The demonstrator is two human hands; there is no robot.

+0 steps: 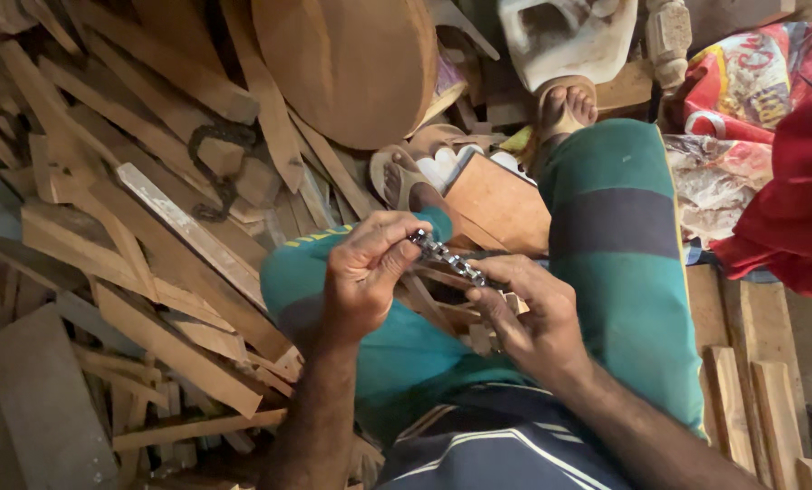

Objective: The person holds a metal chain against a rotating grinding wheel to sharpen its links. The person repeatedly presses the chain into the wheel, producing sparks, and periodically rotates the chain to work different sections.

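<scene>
A crumpled red and yellow bag point(755, 77) lies at the floor's upper right, with red cloth point(792, 204) just below it and a white moulded block point(569, 36) beside it at the top edge. Your hands meet over your lap, between your green-striped knees. Your left hand point(361, 272) is curled, thumb and fingertips pinched shut on the upper end of a short metal chain point(447, 256). Your right hand point(533, 318) is palm-up and half cupped, its grip closed on the chain's lower end, so the chain runs slanting between both hands. Wood scraps point(152, 245) cover the floor to your left, with a round wooden disc point(352, 63) at the top.
</scene>
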